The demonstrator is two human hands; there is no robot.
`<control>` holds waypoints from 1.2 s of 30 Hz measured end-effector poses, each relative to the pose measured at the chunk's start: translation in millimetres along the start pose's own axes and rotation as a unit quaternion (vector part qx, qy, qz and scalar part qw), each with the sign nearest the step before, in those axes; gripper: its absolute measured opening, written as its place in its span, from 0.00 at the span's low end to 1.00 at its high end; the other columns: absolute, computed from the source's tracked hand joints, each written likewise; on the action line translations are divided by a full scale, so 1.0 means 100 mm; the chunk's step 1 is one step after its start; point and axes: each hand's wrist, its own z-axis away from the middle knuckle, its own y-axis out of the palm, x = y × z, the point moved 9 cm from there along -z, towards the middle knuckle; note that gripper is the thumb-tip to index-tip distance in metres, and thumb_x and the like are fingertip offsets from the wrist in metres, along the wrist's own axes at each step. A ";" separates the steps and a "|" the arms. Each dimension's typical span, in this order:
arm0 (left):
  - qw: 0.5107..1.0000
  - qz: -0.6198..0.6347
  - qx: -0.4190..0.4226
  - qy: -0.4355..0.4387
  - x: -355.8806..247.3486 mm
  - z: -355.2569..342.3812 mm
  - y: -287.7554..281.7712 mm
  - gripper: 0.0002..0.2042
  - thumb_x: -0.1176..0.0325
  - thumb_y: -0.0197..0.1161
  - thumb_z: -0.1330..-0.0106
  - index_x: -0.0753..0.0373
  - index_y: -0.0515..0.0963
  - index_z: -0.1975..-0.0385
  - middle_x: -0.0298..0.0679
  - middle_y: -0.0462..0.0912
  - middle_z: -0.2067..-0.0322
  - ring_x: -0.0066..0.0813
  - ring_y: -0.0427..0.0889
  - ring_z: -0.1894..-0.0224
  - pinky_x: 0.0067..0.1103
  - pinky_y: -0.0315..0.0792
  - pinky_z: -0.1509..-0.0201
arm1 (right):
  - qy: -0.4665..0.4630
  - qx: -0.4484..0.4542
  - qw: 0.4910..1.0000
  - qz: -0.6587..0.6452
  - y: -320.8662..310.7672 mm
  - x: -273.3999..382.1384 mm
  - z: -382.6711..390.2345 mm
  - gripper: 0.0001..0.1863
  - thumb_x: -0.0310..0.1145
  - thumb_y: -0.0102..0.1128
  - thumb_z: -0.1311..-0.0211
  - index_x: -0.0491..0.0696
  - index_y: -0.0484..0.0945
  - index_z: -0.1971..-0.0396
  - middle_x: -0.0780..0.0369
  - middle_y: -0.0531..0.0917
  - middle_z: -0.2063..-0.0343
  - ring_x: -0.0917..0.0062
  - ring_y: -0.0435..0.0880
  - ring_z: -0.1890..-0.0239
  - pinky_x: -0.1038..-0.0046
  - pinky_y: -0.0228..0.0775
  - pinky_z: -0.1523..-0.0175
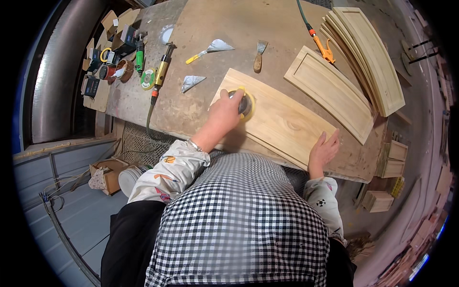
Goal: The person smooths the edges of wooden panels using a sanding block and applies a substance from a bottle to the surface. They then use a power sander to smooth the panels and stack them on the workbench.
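Observation:
A pale wooden panel [283, 120] lies at a slant along the near edge of the workbench. My left hand [224, 110] is closed over a round sanding pad [246, 105], dark on top with a yellow rim, which rests on the panel's left part. Most of the pad's top is hidden under my fingers. At the panel's right end, my right hand [323, 151] grips the edge, its fingers along the end. A second panel [330, 93] with a recessed face lies just beyond, to the right.
More panels [370, 57] are stacked at the far right, beside an orange air blow gun [325, 48]. Beyond my panel lie a putty knife [258, 57], a yellow-handled tool [198, 56] and folded grey sandpaper [192, 82]. A gold air tool [162, 67] with a hose and several boxes occupy the left.

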 end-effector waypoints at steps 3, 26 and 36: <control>0.999 0.007 0.044 0.012 -0.12 0.01 0.05 0.27 0.72 0.65 0.45 0.51 0.69 0.43 0.53 0.72 0.56 0.55 0.83 0.65 0.41 0.78 0.63 | -0.002 -0.005 1.000 -0.003 -0.01 0.00 -0.01 0.32 0.46 0.54 0.30 0.51 0.61 0.31 0.50 0.73 0.46 0.54 0.72 0.44 0.56 0.66 0.42; 0.996 0.034 -0.042 0.075 -0.61 -0.51 0.21 0.28 0.67 0.68 0.46 0.50 0.68 0.43 0.54 0.71 0.56 0.55 0.82 0.65 0.40 0.78 0.63 | -0.020 -0.004 0.999 -0.028 -0.02 -0.03 0.00 0.33 0.42 0.56 0.32 0.48 0.60 0.30 0.50 0.72 0.44 0.54 0.71 0.43 0.57 0.64 0.40; 0.994 -0.005 -0.111 -0.012 -0.05 -0.67 0.01 0.27 0.69 0.67 0.43 0.52 0.67 0.43 0.56 0.71 0.57 0.58 0.82 0.64 0.42 0.78 0.63 | -0.020 -0.007 0.999 -0.028 -0.03 -0.02 0.00 0.32 0.42 0.55 0.31 0.48 0.61 0.31 0.50 0.72 0.44 0.54 0.71 0.43 0.57 0.64 0.40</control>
